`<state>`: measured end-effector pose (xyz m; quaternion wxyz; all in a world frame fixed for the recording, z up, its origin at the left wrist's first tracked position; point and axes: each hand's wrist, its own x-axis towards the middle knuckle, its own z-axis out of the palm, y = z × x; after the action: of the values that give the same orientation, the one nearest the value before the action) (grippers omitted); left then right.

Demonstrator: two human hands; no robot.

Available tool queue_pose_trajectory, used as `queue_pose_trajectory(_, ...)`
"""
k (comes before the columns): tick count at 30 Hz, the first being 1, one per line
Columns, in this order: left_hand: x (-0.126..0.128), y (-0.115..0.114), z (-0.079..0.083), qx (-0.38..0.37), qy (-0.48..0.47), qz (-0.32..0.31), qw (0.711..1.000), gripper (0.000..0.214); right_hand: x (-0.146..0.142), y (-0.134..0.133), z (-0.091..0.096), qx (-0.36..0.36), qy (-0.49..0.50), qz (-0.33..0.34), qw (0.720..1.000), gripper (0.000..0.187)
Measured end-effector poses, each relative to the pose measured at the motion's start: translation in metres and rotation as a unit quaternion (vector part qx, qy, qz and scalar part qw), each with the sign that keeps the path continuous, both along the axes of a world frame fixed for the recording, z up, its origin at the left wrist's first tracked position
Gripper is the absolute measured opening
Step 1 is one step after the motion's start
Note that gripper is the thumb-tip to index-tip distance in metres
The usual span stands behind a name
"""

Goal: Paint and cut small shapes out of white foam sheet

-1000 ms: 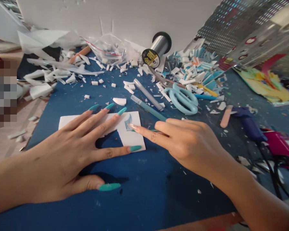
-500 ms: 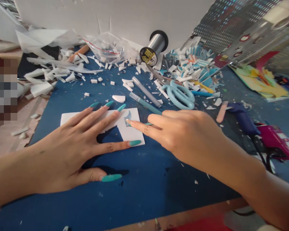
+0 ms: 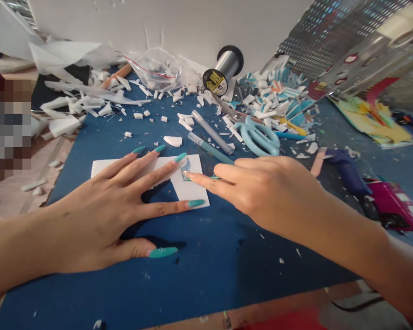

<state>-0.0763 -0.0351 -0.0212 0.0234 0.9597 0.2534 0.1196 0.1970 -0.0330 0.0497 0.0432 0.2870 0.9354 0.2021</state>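
Observation:
My left hand (image 3: pixel 124 201) lies flat, fingers spread, over a sheet of white foam board (image 3: pixel 191 188) with a piece cut out of its lower edge. Its index finger and thumb-side fingertips press near the board's right end; the thumb rests on the blue mat. From the right, my right hand (image 3: pixel 258 188) reaches in with the index finger stretched and the other fingers curled. The index fingertip touches a small bluish, see-through curved shape (image 3: pixel 186 166) on the board. Whatever is inside the curled fingers is hidden.
Beyond the hands lie a teal capped pen (image 3: pixel 209 149), a grey tube (image 3: pixel 213 132), blue-handled scissors (image 3: pixel 259 137) and a wire spool (image 3: pixel 222 71). Foam scraps (image 3: pixel 278 94) heap at the back. A blue glue gun (image 3: pixel 347 172) and a magenta object (image 3: pixel 395 204) sit right.
The whole view has shifted slightly, so everything sits a little further right. My left index fingertip now covers the top of the bluish shape. My right fingertip stays at its lower part.

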Motion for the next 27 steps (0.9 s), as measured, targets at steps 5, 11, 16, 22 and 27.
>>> queue_pose_trajectory(5,0.0,0.001,-0.001,0.004,0.004,-0.003,1.0,0.065,-0.005,0.002,0.005,-0.037,-0.017,-0.012,0.999,0.056)
queue_pose_trajectory(11,-0.001,-0.001,0.001,-0.014,0.0,0.011,1.0,0.064,-0.012,0.005,0.016,-0.086,-0.068,-0.05,0.993,0.055)
queue_pose_trajectory(16,-0.001,-0.001,0.004,-0.03,-0.007,0.012,0.999,0.06,-0.01,0.004,0.015,-0.079,-0.081,-0.04,0.993,0.056)
queue_pose_trajectory(22,0.0,-0.001,0.003,-0.031,-0.003,0.019,0.999,0.059,-0.005,0.002,0.008,-0.042,-0.049,-0.018,0.998,0.06)
queue_pose_trajectory(27,0.0,-0.001,0.004,-0.034,-0.001,0.015,0.999,0.06,0.001,0.0,0.001,-0.014,-0.022,-0.014,1.0,0.06)
